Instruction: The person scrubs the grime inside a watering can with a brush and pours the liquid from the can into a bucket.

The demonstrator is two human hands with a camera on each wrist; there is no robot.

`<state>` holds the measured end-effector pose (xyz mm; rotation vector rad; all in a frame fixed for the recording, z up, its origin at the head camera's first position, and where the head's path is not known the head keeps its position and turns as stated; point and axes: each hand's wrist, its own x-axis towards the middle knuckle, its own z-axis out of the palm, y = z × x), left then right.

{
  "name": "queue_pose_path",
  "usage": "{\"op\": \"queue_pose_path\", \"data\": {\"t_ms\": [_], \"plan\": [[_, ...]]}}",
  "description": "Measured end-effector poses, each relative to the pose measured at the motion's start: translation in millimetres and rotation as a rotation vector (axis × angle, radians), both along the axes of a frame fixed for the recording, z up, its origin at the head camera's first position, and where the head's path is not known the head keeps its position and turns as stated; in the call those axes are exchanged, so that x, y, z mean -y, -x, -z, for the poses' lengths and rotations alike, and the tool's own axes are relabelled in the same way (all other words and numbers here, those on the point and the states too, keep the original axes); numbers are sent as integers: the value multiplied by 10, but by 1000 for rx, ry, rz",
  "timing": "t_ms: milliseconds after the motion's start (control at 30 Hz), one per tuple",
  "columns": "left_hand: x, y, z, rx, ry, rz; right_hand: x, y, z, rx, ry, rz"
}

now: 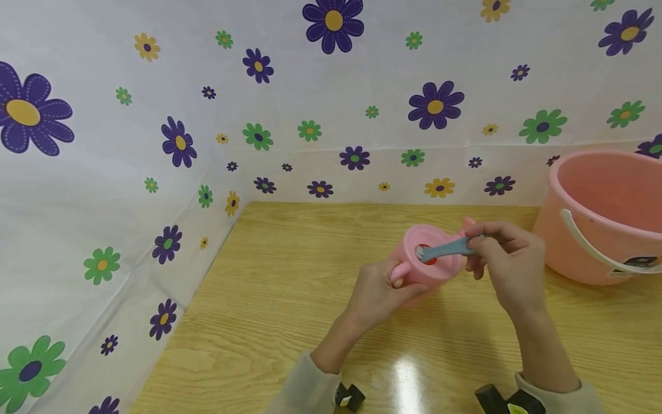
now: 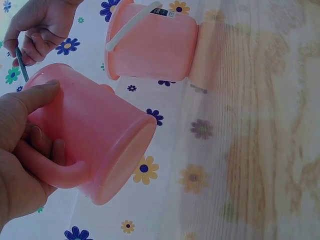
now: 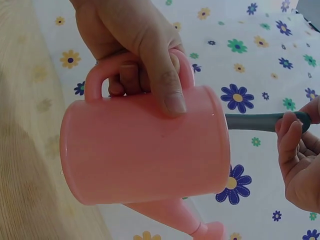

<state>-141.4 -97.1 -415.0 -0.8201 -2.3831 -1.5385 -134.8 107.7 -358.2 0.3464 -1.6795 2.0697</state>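
A pink toy watering can (image 1: 445,279) is tilted above the table, its round opening turned up in the head view. My left hand (image 1: 376,290) grips its handle (image 2: 50,167), with the thumb laid along the can's side. In the right wrist view its spout (image 3: 172,215) points away from the handle. My right hand (image 1: 512,264) pinches the blue-grey handle of a brush (image 1: 447,248). The brush's whitish head reaches into the can's opening; in the right wrist view the can's wall hides that end.
A large pink bucket (image 1: 595,253) with a white carrying handle (image 1: 589,244) stands to the right on the wooden table (image 1: 269,322). A white flowered cloth (image 1: 289,98) hangs behind the table and along its left side.
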Motion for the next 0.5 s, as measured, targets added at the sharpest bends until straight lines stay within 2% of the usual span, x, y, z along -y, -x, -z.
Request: {"op": "queue_pose_path", "data": {"t_ms": [167,367,500], "plan": [[-10,-2,1,9,-1,1,0,-4,-2,0,3,-1],[-22,-4,-3,14,12,0,61,18,46,-5,-30,-40],[-17,-10,-1,7,24,-9,127,35,75,-1,-167,-4]]}}
